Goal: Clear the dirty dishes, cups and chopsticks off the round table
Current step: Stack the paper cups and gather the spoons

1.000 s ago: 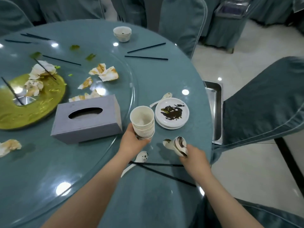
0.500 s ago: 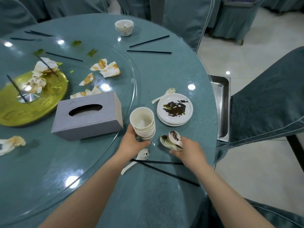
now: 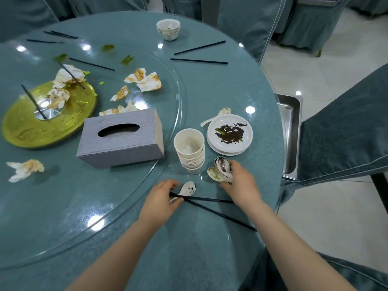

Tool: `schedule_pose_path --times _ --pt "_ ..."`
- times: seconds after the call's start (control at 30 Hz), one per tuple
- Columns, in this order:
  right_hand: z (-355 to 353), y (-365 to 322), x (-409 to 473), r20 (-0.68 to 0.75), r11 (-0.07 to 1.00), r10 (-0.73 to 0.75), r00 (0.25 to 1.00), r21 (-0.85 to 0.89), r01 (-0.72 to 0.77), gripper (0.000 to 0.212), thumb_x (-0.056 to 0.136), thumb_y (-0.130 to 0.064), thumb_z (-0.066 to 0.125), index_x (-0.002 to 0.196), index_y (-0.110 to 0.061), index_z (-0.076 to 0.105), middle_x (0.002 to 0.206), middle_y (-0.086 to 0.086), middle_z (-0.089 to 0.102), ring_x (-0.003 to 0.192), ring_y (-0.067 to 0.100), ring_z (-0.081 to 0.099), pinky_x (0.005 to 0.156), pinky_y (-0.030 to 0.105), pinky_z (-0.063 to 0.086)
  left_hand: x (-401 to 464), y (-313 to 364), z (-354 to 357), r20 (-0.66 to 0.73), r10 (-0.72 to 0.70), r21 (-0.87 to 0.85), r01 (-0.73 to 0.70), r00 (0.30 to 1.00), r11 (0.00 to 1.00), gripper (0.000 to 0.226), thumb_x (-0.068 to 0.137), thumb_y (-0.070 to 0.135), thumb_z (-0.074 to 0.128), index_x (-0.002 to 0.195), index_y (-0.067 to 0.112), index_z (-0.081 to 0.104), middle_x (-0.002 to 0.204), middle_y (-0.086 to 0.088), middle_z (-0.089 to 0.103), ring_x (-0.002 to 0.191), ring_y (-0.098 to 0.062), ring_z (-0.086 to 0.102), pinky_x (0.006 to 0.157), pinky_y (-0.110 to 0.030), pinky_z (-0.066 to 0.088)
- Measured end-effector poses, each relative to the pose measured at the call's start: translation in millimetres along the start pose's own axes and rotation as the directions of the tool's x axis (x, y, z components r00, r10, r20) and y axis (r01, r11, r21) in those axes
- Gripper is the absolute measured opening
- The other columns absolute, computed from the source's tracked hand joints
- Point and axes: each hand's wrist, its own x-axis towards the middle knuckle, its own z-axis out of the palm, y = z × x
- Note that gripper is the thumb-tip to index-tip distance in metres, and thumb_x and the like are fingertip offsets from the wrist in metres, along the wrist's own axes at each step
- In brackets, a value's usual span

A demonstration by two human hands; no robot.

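A stack of white cups [image 3: 190, 151] stands alone near the table's front edge. My left hand [image 3: 160, 197] lies just below it and its fingers close on the handle of a white spoon [image 3: 186, 189] lying on the table, over two crossed black chopsticks [image 3: 212, 204]. My right hand [image 3: 241, 184] grips a bunch of dirty white spoons [image 3: 220, 170] right of the cups. A stack of white plates [image 3: 230, 134] smeared with dark sauce sits behind, with another spoon [image 3: 216, 117] beside it.
A grey tissue box [image 3: 121, 138] stands on the glass turntable [image 3: 159, 169], with a gold plate [image 3: 50, 116], crumpled napkins and loose chopsticks. More small cups [image 3: 168, 29] and two chopsticks [image 3: 199, 55] lie at the far side. A steel bin [image 3: 290, 131] stands off the right edge.
My left hand has let go of the cup stack and dropped down to the spoon on the table. My right hand stays by the cups with its spoons.
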Motion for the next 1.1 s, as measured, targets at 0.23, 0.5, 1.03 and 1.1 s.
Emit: schedule_pose_path --times 0.23,0.5,1.03,1.1 --pt "6.7 3.5 0.5 -0.110 1.000 -0.008 0.994 0.010 0.009 0.036 0.086 -0.023 0.067 0.118 -0.015 0.054 0.108 0.007 0.057 0.099 0.026 0.053 0.079 0.029 0.037 -4.4 -0.7 0.0 -0.030 0.049 0.089 -0.047 0.998 0.995 0.017 0.080 0.001 0.064 0.092 0.011 0.070 0.094 -0.002 0.065 0.092 -0.022 0.060 0.083 -0.032 0.047" --pt "13.4 9.1 -6.0 -0.132 0.998 -0.046 0.990 -0.037 0.041 0.029 0.090 -0.029 0.062 0.116 -0.016 0.056 0.093 0.002 0.053 0.082 0.020 0.048 0.069 0.029 0.034 -15.0 -0.1 -0.2 -0.036 0.072 0.083 -0.069 0.997 0.994 0.005 0.078 0.011 0.073 0.082 0.012 0.069 0.087 0.000 0.062 0.085 -0.022 0.059 0.078 -0.033 0.047" --pt "5.2 9.7 -10.2 -0.191 0.983 -0.088 0.978 -0.176 0.054 0.031 0.096 -0.025 0.048 0.125 -0.016 0.053 0.101 0.006 0.061 0.090 0.022 0.047 0.077 0.034 0.040 7.5 11.0 3.9 0.044 -0.137 0.235 0.123 0.990 0.964 0.010 0.083 0.033 0.066 0.084 0.028 0.057 0.083 0.010 0.058 0.083 -0.018 0.059 0.074 -0.032 0.045" --pt "3.7 10.0 -10.4 -0.176 0.979 -0.111 0.978 -0.186 0.078 0.027 0.097 -0.025 0.046 0.120 -0.016 0.054 0.098 0.006 0.062 0.085 0.021 0.045 0.073 0.034 0.038 8.1 9.5 2.7 0.074 -0.183 0.169 0.169 0.980 0.971 0.014 0.083 0.031 0.067 0.076 0.031 0.056 0.074 0.013 0.056 0.077 -0.015 0.058 0.071 -0.030 0.046"
